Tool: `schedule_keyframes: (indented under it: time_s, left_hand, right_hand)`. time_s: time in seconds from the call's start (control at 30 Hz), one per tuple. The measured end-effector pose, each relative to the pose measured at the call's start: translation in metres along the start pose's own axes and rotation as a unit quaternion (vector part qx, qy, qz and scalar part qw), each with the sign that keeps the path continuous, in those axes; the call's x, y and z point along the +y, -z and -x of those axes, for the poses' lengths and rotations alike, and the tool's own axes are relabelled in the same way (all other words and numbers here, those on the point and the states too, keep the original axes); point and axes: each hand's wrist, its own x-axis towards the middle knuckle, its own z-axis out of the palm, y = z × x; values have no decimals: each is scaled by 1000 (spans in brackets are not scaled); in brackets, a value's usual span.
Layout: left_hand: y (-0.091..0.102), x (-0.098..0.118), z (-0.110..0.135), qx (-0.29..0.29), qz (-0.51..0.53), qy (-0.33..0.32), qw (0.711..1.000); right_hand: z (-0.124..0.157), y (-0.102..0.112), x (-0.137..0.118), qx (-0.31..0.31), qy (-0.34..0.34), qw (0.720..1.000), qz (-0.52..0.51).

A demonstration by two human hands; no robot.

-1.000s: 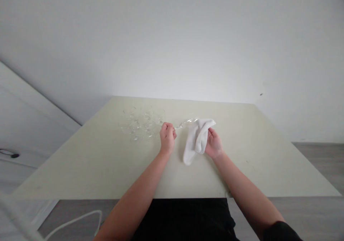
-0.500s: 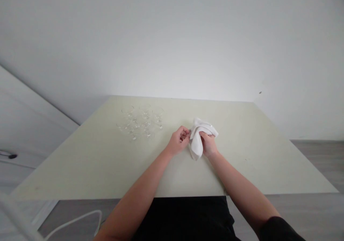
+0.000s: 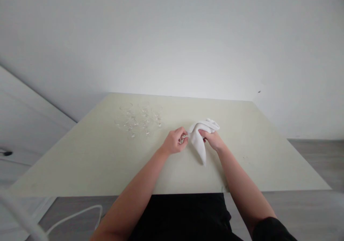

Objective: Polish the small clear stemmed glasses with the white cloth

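My left hand [image 3: 176, 140] is closed around a clear glass [image 3: 184, 137], its fingers curled at the stem or foot end. The rest of that glass goes into a white cloth [image 3: 198, 140] and is hidden. My right hand [image 3: 212, 139] grips the cloth from the right side, thumb on top, with one corner hanging down toward me. Left of my hands stands a close group of several clear stemmed glasses [image 3: 145, 123]; their thin rims and stems are faint against the tabletop.
The pale table [image 3: 107, 165] reaches back to a white wall [image 3: 174, 47]. Small marks [image 3: 245, 158] show on its right side. At the lower left, a white cable [image 3: 77, 210] loops above the grey floor, near a white cabinet [image 3: 16, 126] with a dark handle.
The cloth has turned around the glass, its loose corner now hanging lower and further right. My right hand has shifted slightly right, and my left hand slightly left. The view has tilted a little.
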Motion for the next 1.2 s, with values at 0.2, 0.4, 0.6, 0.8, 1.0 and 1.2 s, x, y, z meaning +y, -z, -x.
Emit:
schedule_keyframes:
  time_s: [0.2, 0.4, 0.6, 0.8, 1.0, 1.2]
  left_hand:
    - [-4, 2, -9, 8, 262, 177, 949]
    - [9, -13, -18, -93, 498, 422, 752]
    - [2, -13, -15, 53, 398, 354, 844]
    - [5, -2, -3, 123, 83, 48, 988]
    - [9, -1, 1, 51, 16, -27, 998]
    - [-1, -7, -9, 225, 249, 152, 930]
  right_hand:
    - [2, 0, 0, -16, 62, 998, 19]
    - [8, -3, -5, -66, 141, 985, 75]
    - [11, -15, -3, -42, 149, 985, 78]
    - [9, -30, 17, 55, 1, 998, 7]
    - [-1, -27, 22, 35, -206, 965, -155]
    - [6, -19, -7, -8, -63, 976, -207]
